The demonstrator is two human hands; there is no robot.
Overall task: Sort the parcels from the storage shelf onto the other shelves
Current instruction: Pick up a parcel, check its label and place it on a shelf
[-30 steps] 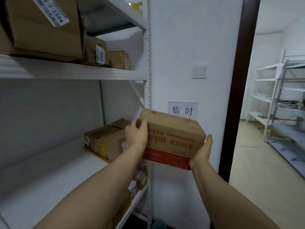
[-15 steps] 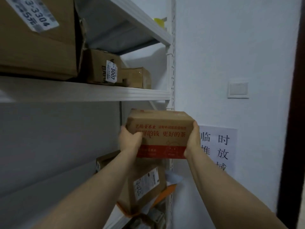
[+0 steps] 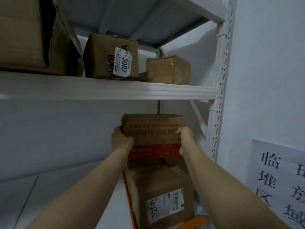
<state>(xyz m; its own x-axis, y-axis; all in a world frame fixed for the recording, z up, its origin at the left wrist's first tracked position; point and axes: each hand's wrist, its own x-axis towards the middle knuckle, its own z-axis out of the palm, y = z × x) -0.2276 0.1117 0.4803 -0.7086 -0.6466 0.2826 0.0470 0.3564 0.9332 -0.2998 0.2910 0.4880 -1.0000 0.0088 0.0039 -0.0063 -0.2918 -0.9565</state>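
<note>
Two bare forearms reach up and forward to a brown cardboard parcel [image 3: 153,131] with red print and a red band along its bottom. Just below the parcel stands a bigger brown box [image 3: 165,184] with a white shipping label and an orange edge [image 3: 130,204] down its left side; whether the parcel touches it cannot be told. The left hand [image 3: 122,141] grips the parcel's left side. The right hand [image 3: 185,139] grips its right side, thumb on the front face. The fingers of both curl round behind the parcel, tips hidden.

Above the parcel a white shelf board [image 3: 115,90] crosses the view. On that board, above and left of the parcel, sit a box labelled 3007 [image 3: 112,55] and a large box [image 3: 24,35]; above and slightly right sits a small taped box [image 3: 168,69]. Right of the parcel rises a perforated white post [image 3: 219,96]. Further right a paper sign [image 3: 279,179] hangs on the wall.
</note>
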